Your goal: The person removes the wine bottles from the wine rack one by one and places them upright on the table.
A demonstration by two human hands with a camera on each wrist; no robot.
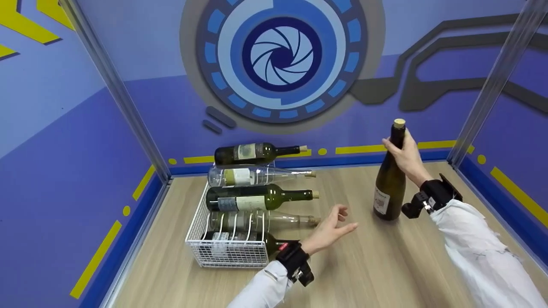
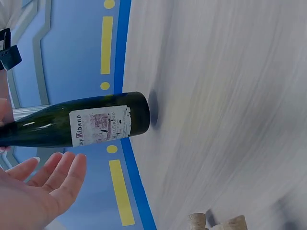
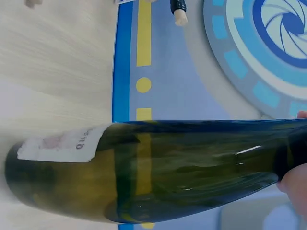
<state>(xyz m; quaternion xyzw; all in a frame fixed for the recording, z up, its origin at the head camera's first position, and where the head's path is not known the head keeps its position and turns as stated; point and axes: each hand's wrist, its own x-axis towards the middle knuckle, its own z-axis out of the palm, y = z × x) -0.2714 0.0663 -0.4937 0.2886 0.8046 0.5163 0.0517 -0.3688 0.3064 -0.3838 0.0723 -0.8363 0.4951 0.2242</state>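
Note:
My right hand (image 1: pixel 409 156) grips a dark green wine bottle (image 1: pixel 390 184) by its neck, below the cork. The bottle stands nearly upright, its base close over the table; a dark shadow lies beside the base in the left wrist view. A pale, worn label (image 2: pixel 100 125) is on its lower body. My left hand (image 1: pixel 329 231) is held in the air between this bottle and the rack, fingers loosely bent and holding nothing. In the right wrist view, the bottle (image 3: pixel 192 167) fills the middle, with only a bit of the hand showing at the right edge.
A white wire rack (image 1: pixel 231 256) on the wooden table (image 1: pixel 342 273) holds several corked bottles on their sides, necks pointing right, among them a green bottle (image 1: pixel 257 197) and a clear bottle (image 1: pixel 274 175). Blue printed walls (image 1: pixel 145 111) enclose the back and sides.

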